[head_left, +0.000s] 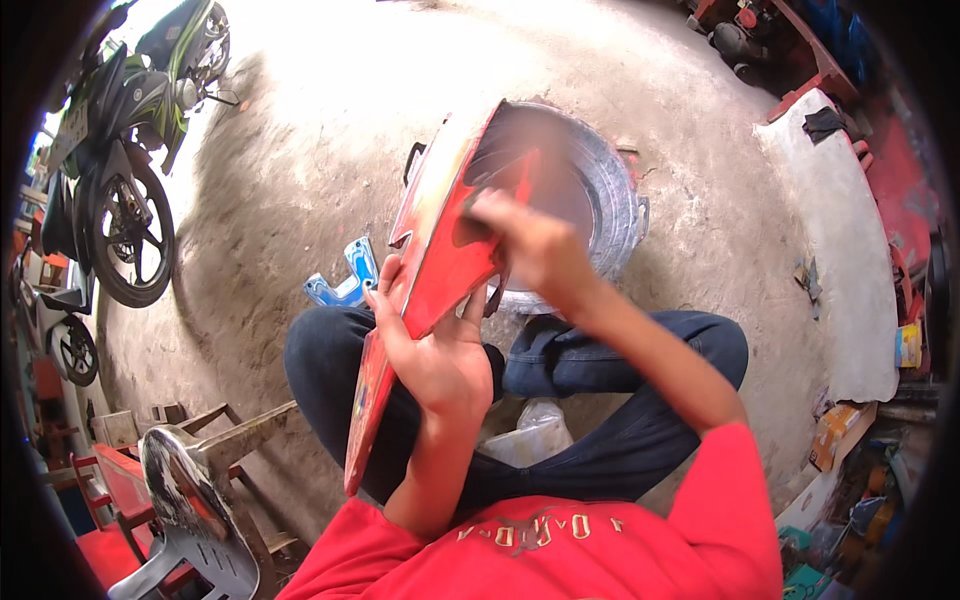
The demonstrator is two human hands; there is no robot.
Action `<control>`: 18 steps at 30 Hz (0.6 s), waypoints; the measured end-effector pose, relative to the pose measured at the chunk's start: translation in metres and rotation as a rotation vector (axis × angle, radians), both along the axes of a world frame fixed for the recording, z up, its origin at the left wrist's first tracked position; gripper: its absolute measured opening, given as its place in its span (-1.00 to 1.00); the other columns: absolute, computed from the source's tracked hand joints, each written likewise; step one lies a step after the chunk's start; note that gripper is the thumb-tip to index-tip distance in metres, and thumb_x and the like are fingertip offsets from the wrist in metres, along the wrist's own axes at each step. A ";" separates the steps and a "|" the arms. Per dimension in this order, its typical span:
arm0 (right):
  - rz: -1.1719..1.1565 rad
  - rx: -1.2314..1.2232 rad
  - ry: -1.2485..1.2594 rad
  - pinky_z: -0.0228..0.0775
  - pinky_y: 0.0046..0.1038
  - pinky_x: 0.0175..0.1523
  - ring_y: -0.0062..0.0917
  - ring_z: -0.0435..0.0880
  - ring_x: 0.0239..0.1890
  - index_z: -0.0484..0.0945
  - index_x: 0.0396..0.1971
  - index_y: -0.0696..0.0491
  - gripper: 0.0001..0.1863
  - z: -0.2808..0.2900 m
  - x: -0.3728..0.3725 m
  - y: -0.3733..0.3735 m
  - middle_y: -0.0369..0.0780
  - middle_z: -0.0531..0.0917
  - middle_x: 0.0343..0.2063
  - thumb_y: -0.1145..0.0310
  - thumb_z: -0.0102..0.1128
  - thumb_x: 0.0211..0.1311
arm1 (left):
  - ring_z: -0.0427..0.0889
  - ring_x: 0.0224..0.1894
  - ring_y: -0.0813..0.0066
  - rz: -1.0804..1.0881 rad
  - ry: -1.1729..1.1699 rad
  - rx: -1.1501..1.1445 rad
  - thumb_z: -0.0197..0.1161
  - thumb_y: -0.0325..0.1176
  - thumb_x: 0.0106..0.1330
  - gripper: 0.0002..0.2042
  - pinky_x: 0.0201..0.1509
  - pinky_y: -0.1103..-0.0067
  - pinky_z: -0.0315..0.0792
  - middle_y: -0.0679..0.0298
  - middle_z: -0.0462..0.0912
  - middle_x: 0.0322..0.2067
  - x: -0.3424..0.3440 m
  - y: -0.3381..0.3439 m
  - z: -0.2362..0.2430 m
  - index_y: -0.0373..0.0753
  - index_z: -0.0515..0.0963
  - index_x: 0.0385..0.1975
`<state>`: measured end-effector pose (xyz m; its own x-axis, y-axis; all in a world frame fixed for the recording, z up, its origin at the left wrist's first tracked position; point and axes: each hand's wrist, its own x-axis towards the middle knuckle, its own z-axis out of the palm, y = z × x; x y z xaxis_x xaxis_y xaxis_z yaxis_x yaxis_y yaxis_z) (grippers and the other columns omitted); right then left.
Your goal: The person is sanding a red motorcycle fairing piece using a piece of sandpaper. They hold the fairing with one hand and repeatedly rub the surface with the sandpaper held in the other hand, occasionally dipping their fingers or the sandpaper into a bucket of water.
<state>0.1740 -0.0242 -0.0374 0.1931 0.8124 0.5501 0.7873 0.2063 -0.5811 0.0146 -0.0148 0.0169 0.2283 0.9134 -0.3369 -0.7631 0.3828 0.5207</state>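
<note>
A stained grey concrete floor (290, 200) spreads around a seated person's folded legs in dark blue trousers (330, 350), with a black-and-green motorcycle (130, 95) at far left. A round grey basin (622, 220) sits ahead of the knees. A long, angular, glossy red panel (450, 275) slants from the lap up over the basin's left side. The left hand (430, 350) is wrapped around its lower edge; the right hand (535, 245), blurred, has fingers bent against its face, whether gripping something I cannot tell. Near the left knee lies a small blue-and-white angled piece (350, 285).

Concrete floor (700, 200) with grey basin (622, 205), blue-white bracket (350, 292)
</note>
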 end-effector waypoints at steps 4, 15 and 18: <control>0.268 0.096 -0.056 0.57 -0.17 0.28 -0.19 0.68 0.21 0.63 0.13 0.07 -0.50 0.017 -0.027 -0.020 -0.06 0.71 0.10 0.64 0.17 0.14 | 0.50 0.34 0.11 -0.014 -0.076 0.046 -0.16 0.12 0.65 -0.53 0.33 0.07 0.49 0.10 0.44 0.33 -0.010 0.001 -0.010 -0.07 0.30 0.30; 0.104 0.075 0.064 0.52 -0.17 0.34 -0.08 0.67 0.21 0.62 0.15 0.15 -0.56 -0.012 0.003 -0.012 0.06 0.70 0.09 0.69 0.05 0.30 | 0.49 0.36 0.11 -0.017 -0.018 0.015 -0.13 0.14 0.63 -0.52 0.35 0.04 0.45 0.14 0.44 0.33 -0.008 0.002 -0.001 -0.07 0.31 0.29; -0.114 -0.141 0.158 0.53 -0.19 0.33 -0.05 0.65 0.23 0.60 0.17 0.16 -0.56 -0.024 0.026 -0.003 0.08 0.69 0.09 0.69 0.03 0.33 | 0.48 0.36 0.11 -0.013 -0.003 -0.025 -0.13 0.13 0.63 -0.53 0.36 0.04 0.44 0.13 0.44 0.33 -0.002 0.001 0.007 -0.06 0.31 0.29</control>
<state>0.1999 -0.0275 -0.0614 0.3623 0.8472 0.3885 0.6980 0.0296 -0.7155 0.0124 -0.0141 0.0242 0.2410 0.9018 -0.3586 -0.7596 0.4053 0.5086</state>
